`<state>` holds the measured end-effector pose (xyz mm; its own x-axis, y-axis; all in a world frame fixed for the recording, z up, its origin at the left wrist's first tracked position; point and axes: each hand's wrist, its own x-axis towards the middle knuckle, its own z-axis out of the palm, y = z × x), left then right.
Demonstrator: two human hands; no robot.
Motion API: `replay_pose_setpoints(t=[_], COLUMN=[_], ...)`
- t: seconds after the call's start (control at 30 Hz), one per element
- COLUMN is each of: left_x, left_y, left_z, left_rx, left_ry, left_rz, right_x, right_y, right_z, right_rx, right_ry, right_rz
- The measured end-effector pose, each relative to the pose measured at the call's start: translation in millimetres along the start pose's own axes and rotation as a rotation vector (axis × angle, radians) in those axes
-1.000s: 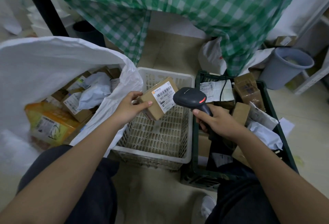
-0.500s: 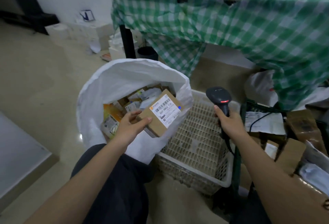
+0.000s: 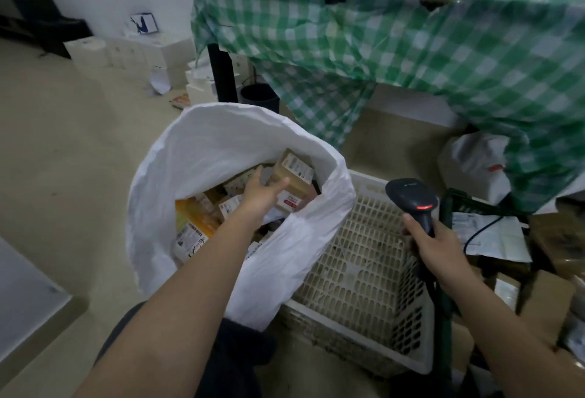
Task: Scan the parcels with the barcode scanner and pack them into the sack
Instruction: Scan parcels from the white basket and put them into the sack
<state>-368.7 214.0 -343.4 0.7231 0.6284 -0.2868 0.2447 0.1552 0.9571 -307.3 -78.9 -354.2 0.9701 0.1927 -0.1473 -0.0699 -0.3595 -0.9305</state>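
- The cardboard parcel (image 3: 294,172) sat tilted inside the white sack (image 3: 221,141), label up, atop the other boxes there.
- The left hand (image 3: 262,191) reached into the sack's mouth, fingers spread and relaxed, just beside the parcel; whether they touched it could not be told.
- The right hand (image 3: 433,245) gripped the handle of the barcode scanner (image 3: 411,198), its red light glowing, above the white basket (image 3: 364,312).
- More parcels lay in the green crate (image 3: 449,207) at right, under the green checked tablecloth (image 3: 411,33).
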Motion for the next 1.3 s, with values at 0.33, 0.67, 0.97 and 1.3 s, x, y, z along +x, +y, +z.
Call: replay_pose_setpoints(t=[0.33, 0.67, 0.97, 1.3], left_x=[-73.9, -129.7, -139.2, -120.0], left_y=[-13.3, -29.3, -95.6, -160.4], left_z=[41.1, 174.9, 296.5, 376.4], left_rx=[0.192, 0.354, 0.540, 0.808], left_ry=[-0.011, -0.354, -0.579, -0.728], left_rz=[0.280, 0.301, 0.251, 0.169], right_x=[-31.4, -61.8, -54.8, -19.4], right_y=[8.5, 36.9, 87.0, 108.8], right_z=[-50.3, -152.8, -206.8, -221.1], right_rx=[-0.025, 0.138, 0.301, 0.312], right_ry=[0.046, 0.321, 0.401, 0.368], right_rz=[-0.002, 0.063, 0.141, 0.178])
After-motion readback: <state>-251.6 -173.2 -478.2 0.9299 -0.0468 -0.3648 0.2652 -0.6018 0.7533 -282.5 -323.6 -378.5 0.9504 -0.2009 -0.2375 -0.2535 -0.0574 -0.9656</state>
